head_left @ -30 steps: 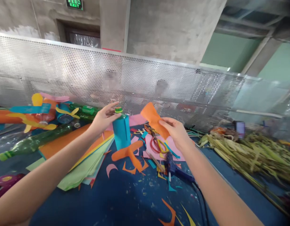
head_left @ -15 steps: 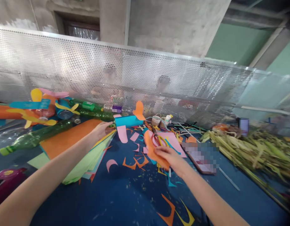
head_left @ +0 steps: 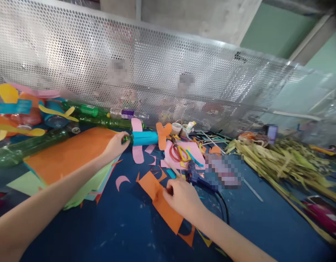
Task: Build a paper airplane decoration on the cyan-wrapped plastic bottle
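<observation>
My left hand (head_left: 117,146) is closed round the green neck of a small plastic bottle (head_left: 145,138) wrapped in blue paper. Pink paper wings (head_left: 137,154) stick out above and below it, and an orange paper tail (head_left: 163,134) sits at its far end. With curled fingers, my right hand (head_left: 184,196) grips an orange paper strip (head_left: 168,209) over the table. A pale thin stick (head_left: 173,169) shows just past the fingers; whether the hand touches it I cannot tell. Beside that hand lies a dark blue glue gun (head_left: 199,178). Scissors (head_left: 180,153) with red and yellow handles rest on pink paper.
Orange and green paper sheets (head_left: 69,151) lie under my left forearm. Paper-decorated bottles (head_left: 26,116) and a green bottle (head_left: 23,147) stand at the left. A blurred phone-like object (head_left: 225,171) and dried husks (head_left: 277,167) are at the right. Perforated metal sheeting (head_left: 157,65) borders the back.
My right hand has moved nearer me and left with the orange paper, uncovering the scissors and glue gun. The blue-wrapped bottle has turned in my left hand. The view has shifted.
</observation>
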Available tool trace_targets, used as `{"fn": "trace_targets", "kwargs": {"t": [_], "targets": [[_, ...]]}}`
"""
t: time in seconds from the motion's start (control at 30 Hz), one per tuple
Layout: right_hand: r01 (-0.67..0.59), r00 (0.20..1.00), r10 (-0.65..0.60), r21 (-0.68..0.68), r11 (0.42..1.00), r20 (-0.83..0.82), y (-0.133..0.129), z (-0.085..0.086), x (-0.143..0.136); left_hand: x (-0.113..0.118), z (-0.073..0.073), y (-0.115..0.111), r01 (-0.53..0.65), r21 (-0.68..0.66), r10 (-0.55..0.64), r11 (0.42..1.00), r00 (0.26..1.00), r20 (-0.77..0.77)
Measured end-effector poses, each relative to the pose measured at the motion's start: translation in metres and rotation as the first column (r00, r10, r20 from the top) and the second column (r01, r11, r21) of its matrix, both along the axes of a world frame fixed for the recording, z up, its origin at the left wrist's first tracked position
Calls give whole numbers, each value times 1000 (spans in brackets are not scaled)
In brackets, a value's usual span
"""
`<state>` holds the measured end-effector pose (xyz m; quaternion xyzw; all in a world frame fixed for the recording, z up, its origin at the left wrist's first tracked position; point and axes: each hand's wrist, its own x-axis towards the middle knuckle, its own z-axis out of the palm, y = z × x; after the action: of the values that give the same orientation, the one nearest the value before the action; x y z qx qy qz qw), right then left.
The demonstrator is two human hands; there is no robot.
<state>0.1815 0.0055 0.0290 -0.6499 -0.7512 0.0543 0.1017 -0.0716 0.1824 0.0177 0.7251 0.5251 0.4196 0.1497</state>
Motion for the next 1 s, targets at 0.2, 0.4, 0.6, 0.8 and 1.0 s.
{"fn": "trace_targets", "kwargs": {"t": [0.2, 0.4, 0.6, 0.8, 1.0], "targets": [[-84, 992, 89, -49, 995, 92, 2, 15, 10, 7, 3, -8, 5, 137, 15, 991, 989, -145], [-67, 986, 17, 307, 949, 164, 31, 8, 40, 39, 29, -64, 100, 392, -29, 914, 983, -183], [-133, 987, 103, 272, 953, 122, 45, -9, 49, 67, 26, -152, 677, 8, -622, 736, 680, -388], [-107, 917, 200, 271, 957, -345, 38, 11, 43, 57, 1, -173, 662, -183, -642, 727, 561, -523], [-210, 497, 34, -82, 974, -867, 12, 10, 31, 57, -5, -173, 701, -218, -704, 679, 536, -467]]}}
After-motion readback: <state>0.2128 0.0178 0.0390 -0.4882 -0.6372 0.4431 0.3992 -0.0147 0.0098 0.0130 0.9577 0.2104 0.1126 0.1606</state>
